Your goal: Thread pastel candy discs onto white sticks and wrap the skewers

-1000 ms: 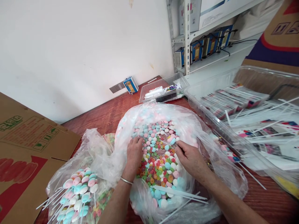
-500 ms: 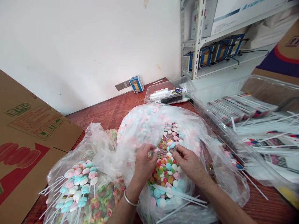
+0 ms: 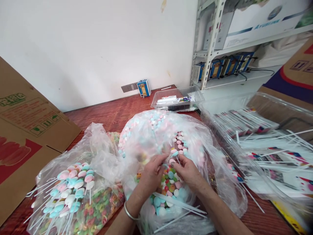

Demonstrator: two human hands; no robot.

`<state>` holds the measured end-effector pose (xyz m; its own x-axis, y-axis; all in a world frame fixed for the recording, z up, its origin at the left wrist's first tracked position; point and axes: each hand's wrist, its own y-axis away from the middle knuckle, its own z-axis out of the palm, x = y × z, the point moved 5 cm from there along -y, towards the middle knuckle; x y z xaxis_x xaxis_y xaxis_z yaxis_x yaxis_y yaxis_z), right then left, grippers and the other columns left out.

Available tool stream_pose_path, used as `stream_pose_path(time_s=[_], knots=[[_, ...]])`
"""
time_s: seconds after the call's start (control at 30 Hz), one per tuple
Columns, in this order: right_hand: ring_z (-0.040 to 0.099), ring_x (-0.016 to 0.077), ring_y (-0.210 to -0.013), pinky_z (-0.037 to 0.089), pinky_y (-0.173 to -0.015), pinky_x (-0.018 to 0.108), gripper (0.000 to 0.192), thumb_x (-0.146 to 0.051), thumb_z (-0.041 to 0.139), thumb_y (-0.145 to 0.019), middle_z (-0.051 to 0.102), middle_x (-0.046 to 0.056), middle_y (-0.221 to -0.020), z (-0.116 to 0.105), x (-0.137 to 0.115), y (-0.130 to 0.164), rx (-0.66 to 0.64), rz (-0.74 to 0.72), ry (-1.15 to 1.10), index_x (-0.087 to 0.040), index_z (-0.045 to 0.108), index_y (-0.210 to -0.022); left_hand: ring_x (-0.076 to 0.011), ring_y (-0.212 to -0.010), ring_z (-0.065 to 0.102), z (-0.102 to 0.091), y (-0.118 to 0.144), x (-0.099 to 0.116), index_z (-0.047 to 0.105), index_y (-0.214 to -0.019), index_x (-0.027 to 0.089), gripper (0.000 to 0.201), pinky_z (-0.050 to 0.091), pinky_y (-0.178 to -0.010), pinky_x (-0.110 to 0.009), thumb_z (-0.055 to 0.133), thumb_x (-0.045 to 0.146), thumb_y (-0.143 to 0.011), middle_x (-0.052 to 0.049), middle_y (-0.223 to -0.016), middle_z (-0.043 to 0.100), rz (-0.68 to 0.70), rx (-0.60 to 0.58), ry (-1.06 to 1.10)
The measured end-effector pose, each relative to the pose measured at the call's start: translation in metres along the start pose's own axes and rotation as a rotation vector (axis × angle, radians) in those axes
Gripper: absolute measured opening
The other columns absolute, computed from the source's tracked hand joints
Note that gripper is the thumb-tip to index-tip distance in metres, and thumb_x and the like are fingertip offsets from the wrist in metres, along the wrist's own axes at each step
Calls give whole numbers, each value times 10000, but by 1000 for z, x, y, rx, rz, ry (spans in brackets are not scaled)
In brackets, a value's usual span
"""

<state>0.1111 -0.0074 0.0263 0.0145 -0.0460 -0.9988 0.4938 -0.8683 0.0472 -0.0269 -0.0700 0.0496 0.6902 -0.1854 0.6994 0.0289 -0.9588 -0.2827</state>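
Right hand pinching one white candy-topped stick; left hand, hold unclear, hovering beside; one translucent plastic bag partly veiling loose multicoloured candies.

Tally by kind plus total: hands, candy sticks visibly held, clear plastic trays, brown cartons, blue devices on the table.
Hands, left hand and right hand: 2
Held candy stick, in the right hand: 1
Trays, small tray and large tray: 2
Cartons, left carton and right carton: 2
Blue device on the table: 1
Total: 8
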Motion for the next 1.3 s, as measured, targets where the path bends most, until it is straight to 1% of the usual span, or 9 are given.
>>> stream_pose_path(time_s=[0.17, 0.27, 0.37, 0.53, 0.67, 0.8, 1.0, 1.17, 1.3], knots=[[493, 128, -534, 367, -466, 220, 238, -423, 622, -790, 544, -44, -592, -2, 0, 1, 34, 61, -70, -206, 628, -887, -218, -1032, 617, -32, -4, -39, 630, -1140, 199, 490, 518, -888, -358, 418, -58, -781, -96, -1138, 644, -107, 9, -484], [556, 147, -640, 417, -526, 227, 288, -434, 664, -756, 631, -9, -732, -4, 0, 0, 44, 54, -121, -199, 655, -922, -229, -1107, 576, -40, -1, -34, 628, -1149, 201, 432, 488, -954, -374, 450, -16, -820, -99, -1168, 636, -36, 98, -537], [531, 138, -596, 393, -503, 227, 320, -438, 678, -752, 616, -28, -692, -6, 5, 0, 33, 88, -154, -205, 665, -970, -214, -1027, 592, -34, 3, -19, 660, -1070, 215, 357, 497, -904, -344, 456, 18, -855, -81, -1051, 664, 27, 125, -500], [381, 86, -453, 283, -412, 212, 366, -450, 697, -748, 555, -56, -608, -6, 11, 0, 33, 135, -185, -194, 668, -1008, -189, -904, 624, -8, -4, -24, 683, -979, 215, 316, 505, -800, -298, 443, 39, -870, -69, -966, 656, -65, -133, -498], [549, 138, -594, 423, -498, 236, 375, -463, 739, -713, 663, -2, -760, -8, 11, -1, 49, 104, -222, -192, 687, -967, -214, -935, 613, -8, -13, -41, 680, -984, 189, 274, 493, -845, -347, 484, 55, -848, -95, -1015, 631, -161, -129, -539], [642, 216, -849, 516, -675, 294, 366, -450, 749, -731, 713, 43, -947, -7, 9, -1, 37, 68, -250, -208, 691, -998, -223, -921, 616, -15, -15, -39, 686, -959, 185, 187, 485, -867, -379, 580, 123, -818, -72, -950, 660, -268, 5, -191], [651, 237, -966, 534, -851, 359, 372, -467, 738, -759, 708, 53, -1036, 4, -5, 6, 19, -42, -299, -241, 649, -1040, -163, -846, 654, 8, -2, -15, 623, -1109, 185, 377, 519, -759, -281, 724, 354, -788, -56, -951, 689, -519, 129, 1040], [641, 221, -965, 512, -882, 341, 335, -421, 654, -833, 685, 43, -1047, 4, -14, 10, 73, -182, -24, -255, 616, -1122, -114, -761, 629, 28, 3, -5, 696, -973, 161, 274, 506, -706, -221, 770, 315, -759, -57, -922, 707, -552, 156, 1285], [622, 210, -850, 507, -794, 315, 170, -363, 607, -858, 649, 41, -892, 1, -17, 14, 166, -255, 208, -218, 628, -945, -152, -853, 648, 30, 3, 1, 732, -1007, 158, 294, 515, -800, -266, 761, 323, -766, -80, -992, 724, -518, 190, 1280]])
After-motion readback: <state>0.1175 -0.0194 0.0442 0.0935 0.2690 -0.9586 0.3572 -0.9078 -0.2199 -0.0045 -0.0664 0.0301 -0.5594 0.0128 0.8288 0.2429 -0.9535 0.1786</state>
